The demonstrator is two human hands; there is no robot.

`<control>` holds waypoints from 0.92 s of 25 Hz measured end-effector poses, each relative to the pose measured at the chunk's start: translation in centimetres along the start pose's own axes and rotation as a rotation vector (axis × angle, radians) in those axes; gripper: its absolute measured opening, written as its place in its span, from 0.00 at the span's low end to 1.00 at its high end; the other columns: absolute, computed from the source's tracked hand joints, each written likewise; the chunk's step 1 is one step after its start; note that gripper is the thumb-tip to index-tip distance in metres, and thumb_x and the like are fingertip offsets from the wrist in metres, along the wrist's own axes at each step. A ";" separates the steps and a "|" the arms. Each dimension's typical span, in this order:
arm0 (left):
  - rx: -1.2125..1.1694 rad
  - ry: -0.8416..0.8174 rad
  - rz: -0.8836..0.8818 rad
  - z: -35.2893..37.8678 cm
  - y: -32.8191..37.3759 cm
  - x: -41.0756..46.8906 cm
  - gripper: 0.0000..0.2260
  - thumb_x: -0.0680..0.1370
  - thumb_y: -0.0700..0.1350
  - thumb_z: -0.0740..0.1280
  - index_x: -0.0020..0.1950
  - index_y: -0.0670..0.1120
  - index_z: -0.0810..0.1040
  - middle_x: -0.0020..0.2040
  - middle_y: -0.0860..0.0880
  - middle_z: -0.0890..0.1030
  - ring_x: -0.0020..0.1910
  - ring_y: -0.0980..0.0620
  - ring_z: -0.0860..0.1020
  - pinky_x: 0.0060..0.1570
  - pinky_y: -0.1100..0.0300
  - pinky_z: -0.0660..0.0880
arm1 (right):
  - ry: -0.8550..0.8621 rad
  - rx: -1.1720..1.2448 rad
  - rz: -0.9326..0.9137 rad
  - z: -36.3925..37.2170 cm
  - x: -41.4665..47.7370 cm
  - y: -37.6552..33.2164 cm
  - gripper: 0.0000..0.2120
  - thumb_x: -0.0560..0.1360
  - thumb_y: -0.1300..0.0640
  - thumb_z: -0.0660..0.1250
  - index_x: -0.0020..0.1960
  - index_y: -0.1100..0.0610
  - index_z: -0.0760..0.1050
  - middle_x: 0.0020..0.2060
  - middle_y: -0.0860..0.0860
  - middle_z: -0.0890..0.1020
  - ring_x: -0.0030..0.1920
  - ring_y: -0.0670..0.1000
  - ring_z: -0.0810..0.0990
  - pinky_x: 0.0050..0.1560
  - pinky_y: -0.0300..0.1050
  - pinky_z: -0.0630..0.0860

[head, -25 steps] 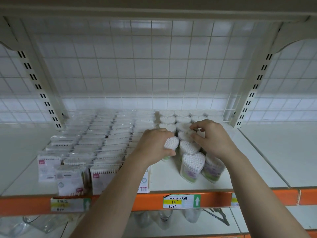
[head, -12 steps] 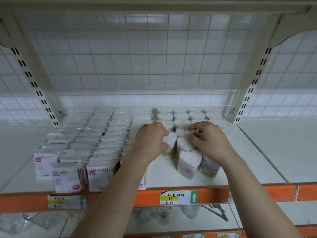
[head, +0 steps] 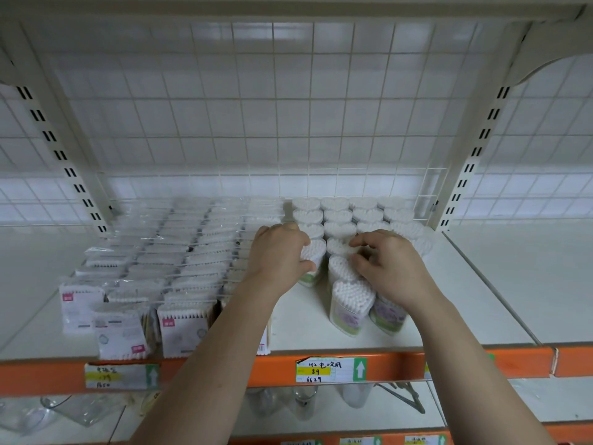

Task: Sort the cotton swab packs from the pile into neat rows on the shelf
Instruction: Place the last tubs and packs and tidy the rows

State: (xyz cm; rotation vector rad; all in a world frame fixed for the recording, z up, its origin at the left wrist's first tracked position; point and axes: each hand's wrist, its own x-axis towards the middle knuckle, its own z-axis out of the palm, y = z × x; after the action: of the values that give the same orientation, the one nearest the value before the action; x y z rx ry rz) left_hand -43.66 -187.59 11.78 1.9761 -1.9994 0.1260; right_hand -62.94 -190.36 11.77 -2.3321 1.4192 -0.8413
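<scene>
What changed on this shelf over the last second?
The left hand, keeping its grip on a heart-shaped swab tub, eased it back toward the tubs behind. The right hand stayed pinching the neighbouring tub. The flat packs on the left did not move.

The light was soft, cool and even, with no hard shadows. The brightest band ran across the middle of the frame, where the tiled wall (head: 513, 194) glowed behind the wire grid (head: 288, 123); the top of the frame sat dimmer and greyer. The left hand (head: 279, 255) laid only a faint shade on the heart-shaped tub (head: 313, 255) it gripped. Glare smeared the bagged packs (head: 179, 252) at centre left — their edges melted together. The far rows were soft. Wide-angle bending leaned the slotted uprights (head: 475, 155) outward at both sides, and the lower shelf (head: 545, 399) along the bottom edge lay murky.
</scene>
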 end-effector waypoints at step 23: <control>0.106 0.456 -0.397 -10.3 -22.7 -19.2 0.13 0.72 0.51 0.65 0.53 0.50 0.82 0.47 0.51 0.81 0.46 0.47 0.79 0.50 0.51 0.69 | -0.165 0.193 -0.461 15.4 1.1 -26.8 0.11 0.74 0.58 0.67 0.56 0.54 0.79 0.53 0.50 0.80 0.53 0.49 0.76 0.48 0.29 0.62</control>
State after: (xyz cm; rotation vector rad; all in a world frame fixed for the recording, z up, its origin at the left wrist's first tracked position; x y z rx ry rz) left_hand -19.81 -167.04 12.19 2.1289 -1.3202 0.5416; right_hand -34.01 -179.44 13.79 -2.5397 0.7075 -0.8294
